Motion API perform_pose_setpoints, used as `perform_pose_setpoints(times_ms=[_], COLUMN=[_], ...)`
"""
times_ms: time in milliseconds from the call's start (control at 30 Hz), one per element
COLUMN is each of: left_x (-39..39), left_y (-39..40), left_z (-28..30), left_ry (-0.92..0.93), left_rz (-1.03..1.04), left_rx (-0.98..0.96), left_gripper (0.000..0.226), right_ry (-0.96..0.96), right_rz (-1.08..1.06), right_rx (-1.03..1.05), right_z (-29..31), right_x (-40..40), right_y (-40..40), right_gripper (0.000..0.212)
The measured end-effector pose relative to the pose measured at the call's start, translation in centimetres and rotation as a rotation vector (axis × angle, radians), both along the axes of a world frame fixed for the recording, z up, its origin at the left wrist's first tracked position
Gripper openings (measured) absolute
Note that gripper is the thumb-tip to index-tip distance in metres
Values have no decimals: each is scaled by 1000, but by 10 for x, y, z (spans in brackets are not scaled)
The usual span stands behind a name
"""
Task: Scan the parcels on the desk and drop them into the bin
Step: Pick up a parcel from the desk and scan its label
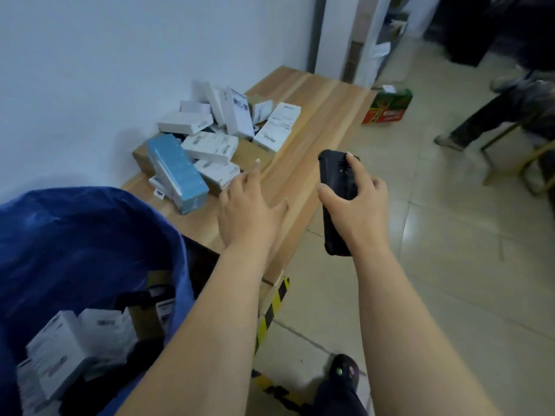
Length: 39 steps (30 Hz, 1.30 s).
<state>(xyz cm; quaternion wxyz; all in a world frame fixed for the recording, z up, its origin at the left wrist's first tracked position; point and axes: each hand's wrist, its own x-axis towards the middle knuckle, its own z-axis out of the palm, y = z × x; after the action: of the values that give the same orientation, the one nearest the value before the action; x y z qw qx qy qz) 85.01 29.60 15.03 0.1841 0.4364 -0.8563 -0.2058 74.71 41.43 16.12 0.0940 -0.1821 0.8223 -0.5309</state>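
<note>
Several white parcels [210, 145] and one light blue box [177, 171] lie piled on the wooden desk [318, 115] against the wall. My left hand [250, 205] hovers above the desk just right of the pile, fingers spread and holding nothing. Off the desk's right edge, my right hand [357, 202] grips a black handheld scanner [338, 181], thumb on its upper face. At the lower left stands the bin, lined with a blue bag [90, 235], and several white boxes [75, 340] lie inside it.
A red and green carton [387, 108] sits on the tiled floor past the desk's far end. Another person's legs [495, 112] and a wooden chair [516, 157] are at the right. Yellow-black hazard tape [271, 313] marks the desk's near corner. My shoe [344, 372] is below.
</note>
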Motion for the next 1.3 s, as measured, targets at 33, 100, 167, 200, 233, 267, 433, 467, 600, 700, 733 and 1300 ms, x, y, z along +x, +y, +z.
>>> perform_pose_setpoints(times_ms=[33, 100, 167, 200, 233, 267, 433, 467, 600, 700, 733, 1300], left_x=[-11, -51, -95, -118, -141, -163, -252, -267, -319, -366, -383, -611], left_y=[3, 16, 29, 35, 42, 47, 66, 65, 46, 21, 10, -178], left_z=[0, -2, -2, -2, -2, -2, -4, -4, -5, -2, -2, 5], left_ry=[9, 27, 32, 40, 49, 61, 88, 85, 110, 144, 151, 131], left_rz=[-18, -76, -118, -126, -130, -132, -91, -76, -5, 8, 7, 92], left_rx=[3, -2, 5, 14, 19, 28, 93, 100, 91, 61, 55, 14], left_gripper=[81, 78, 75, 73, 72, 72, 83, 85, 84, 80, 79, 80], right_ry=[2, -5, -6, -3, 0, 4, 29, 28, 8, -2, -3, -51], right_rz=[-23, -66, -89, -96, -101, -107, -117, -121, -91, -59, -49, 84], right_rx=[4, -5, -6, -2, 1, 9, 58, 66, 78, 73, 68, 20], right_z=[-1, 0, 1, 1, 1, 2, 3, 2, -3, -5, -5, -4], right_x=[-13, -55, -99, -122, -144, -166, -258, -274, -328, -373, -389, -629], right_y=[8, 31, 51, 59, 66, 72, 92, 91, 74, 45, 34, -174], right_gripper=[71, 71, 71, 71, 70, 70, 71, 71, 70, 70, 69, 70])
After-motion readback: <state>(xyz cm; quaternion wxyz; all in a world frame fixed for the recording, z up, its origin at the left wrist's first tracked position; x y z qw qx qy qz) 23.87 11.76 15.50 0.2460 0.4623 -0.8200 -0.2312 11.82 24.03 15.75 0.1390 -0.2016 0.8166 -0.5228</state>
